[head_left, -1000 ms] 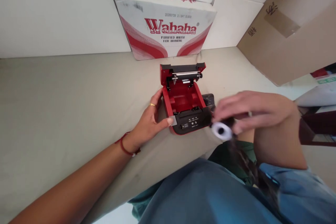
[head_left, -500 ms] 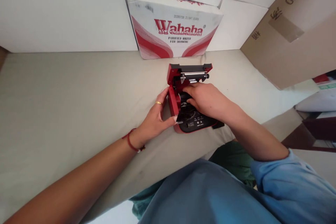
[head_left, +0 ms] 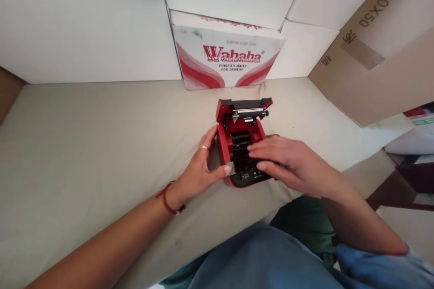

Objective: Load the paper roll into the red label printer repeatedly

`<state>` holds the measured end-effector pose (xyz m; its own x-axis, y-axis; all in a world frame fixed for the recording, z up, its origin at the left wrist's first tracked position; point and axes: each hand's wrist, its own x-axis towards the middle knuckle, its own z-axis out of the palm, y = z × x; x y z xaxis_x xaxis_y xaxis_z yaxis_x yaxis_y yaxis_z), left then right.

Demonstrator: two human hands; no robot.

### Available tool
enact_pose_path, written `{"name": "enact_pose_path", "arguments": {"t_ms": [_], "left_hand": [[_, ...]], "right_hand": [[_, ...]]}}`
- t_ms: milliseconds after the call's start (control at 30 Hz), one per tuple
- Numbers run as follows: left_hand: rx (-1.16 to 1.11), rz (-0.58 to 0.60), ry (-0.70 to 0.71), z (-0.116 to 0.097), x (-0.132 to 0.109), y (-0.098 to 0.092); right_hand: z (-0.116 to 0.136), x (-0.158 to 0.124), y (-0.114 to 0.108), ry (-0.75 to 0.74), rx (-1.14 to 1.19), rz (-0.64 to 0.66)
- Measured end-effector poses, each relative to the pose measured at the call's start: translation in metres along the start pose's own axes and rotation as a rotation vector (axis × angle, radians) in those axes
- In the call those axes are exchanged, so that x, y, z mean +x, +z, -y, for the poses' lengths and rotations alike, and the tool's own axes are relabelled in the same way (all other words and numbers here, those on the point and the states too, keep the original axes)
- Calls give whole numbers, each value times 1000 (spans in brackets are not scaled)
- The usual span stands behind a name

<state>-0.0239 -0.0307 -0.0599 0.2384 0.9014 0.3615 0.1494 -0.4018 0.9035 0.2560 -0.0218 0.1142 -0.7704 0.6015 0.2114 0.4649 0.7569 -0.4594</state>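
A small red label printer point(head_left: 222, 144) stands on the pale cloth with its lid point(head_left: 246, 104) raised, showing a roller under it. Inside lies a roll of glossy black film point(head_left: 240, 137), its loose end running forward over the black front panel. My left hand point(head_left: 202, 162) grips the printer's left wall, fingers along the side and thumb at the front corner on a small translucent tab point(head_left: 232, 168). My right hand point(head_left: 288, 160) is over the printer's right front, fingers stretched and apart, fingertips at the film; whether they touch it I cannot tell.
Behind the printer stands a Wahaha water carton point(head_left: 233, 61) among white boxes point(head_left: 95, 40). A large brown cardboard box point(head_left: 379, 58) leans in at the right. The cloth-covered surface point(head_left: 101, 144) has its front edge near my body.
My right hand has drawn out of the printer's compartment toward me and to the right, and its fingers have straightened. The black roll now shows. My left hand keeps its hold.
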Motion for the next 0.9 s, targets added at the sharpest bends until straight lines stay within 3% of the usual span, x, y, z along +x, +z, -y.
{"name": "enact_pose_path", "arguments": {"t_ms": [133, 233, 300, 367, 533, 700, 767, 900], "left_hand": [[104, -99, 59, -20, -8, -2], [351, -236, 251, -48, -12, -4], [447, -146, 442, -65, -13, -2], [517, -44, 521, -75, -15, 2], [641, -27, 589, -88, -17, 11], [671, 65, 644, -98, -17, 13], [695, 70, 638, -100, -17, 14], [705, 76, 629, -99, -20, 16]], "right_hand": [[0, -40, 9, -129, -97, -4], [-11, -54, 18, -135, -122, -70], [-19, -57, 21, -141, -111, -114], [-24, -57, 22, -152, -102, -146], [-25, -52, 19, -154, -44, -158], [-25, -49, 18, -125, 57, -181], [-33, -42, 19, 15, 164, -320], [-73, -5, 24, 446, 435, -794]]}}
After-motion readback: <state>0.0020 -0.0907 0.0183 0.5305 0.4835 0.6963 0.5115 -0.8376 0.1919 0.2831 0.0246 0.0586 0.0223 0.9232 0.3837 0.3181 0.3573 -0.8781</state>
